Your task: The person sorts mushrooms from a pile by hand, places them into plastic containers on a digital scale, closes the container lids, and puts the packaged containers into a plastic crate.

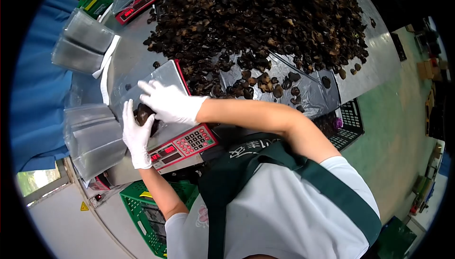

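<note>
My left hand (137, 135), in a white glove, curls its fingers and thumb around a small clump of dark mushrooms (143, 114) over the scale's left side. Close by, my right hand (171, 106), gloved too, reaches across the metal plate of the red scale (188, 141) with its fingers stretched out. Its thumb side is near the clump; whether it touches is unclear. The scale's keypad and lit red display face me. Part of the clump is hidden by my left hand.
A large heap of dark mushrooms (265, 17) covers the table's far side. Clear plastic bags (95, 135) lie in stacks on the left. Another red scale (142, 5) stands at the back left. A green crate (142, 221) and a black crate (350, 124) sit below the table.
</note>
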Tool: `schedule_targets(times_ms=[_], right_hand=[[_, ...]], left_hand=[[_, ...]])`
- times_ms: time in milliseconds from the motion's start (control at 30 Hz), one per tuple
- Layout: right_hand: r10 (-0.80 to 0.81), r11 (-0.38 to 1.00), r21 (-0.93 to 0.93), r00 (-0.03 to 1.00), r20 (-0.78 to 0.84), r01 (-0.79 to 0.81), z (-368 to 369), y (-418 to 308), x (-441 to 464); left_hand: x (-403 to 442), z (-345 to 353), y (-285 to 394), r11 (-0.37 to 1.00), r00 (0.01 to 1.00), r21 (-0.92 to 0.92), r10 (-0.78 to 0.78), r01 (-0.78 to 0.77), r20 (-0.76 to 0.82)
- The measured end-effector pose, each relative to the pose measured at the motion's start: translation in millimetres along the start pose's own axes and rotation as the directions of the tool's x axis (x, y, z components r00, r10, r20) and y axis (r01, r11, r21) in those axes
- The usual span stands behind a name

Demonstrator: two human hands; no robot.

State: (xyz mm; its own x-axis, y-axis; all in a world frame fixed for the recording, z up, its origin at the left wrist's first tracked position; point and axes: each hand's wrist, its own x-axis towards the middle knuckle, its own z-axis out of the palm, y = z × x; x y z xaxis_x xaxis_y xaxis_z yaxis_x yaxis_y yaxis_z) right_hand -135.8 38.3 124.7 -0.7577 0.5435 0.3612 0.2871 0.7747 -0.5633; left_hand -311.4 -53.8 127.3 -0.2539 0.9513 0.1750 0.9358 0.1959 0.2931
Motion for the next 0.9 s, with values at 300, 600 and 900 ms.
schedule_targets(times_ms=[300,600,900], right_hand=[[0.640,0.714,-0.325,0.767,-0.058,-0.620,-111,132,-201],[0.595,0.751,-0.082,0.726,-0.344,-0.655,-88,159,-310],[0.982,0.117,-0.534,0.176,-0.061,-0.837,-237,106,-409]], left_hand=[[-11,2,127,0.894,0.979,-0.403,0.158,-0.198,-0.132],[-40,182,219,0.919,0.833,-0.181,0.393,-0.349,0.388],[-29,225,254,0.698,0.671,-0.190,0.716,-0.691,0.190]])
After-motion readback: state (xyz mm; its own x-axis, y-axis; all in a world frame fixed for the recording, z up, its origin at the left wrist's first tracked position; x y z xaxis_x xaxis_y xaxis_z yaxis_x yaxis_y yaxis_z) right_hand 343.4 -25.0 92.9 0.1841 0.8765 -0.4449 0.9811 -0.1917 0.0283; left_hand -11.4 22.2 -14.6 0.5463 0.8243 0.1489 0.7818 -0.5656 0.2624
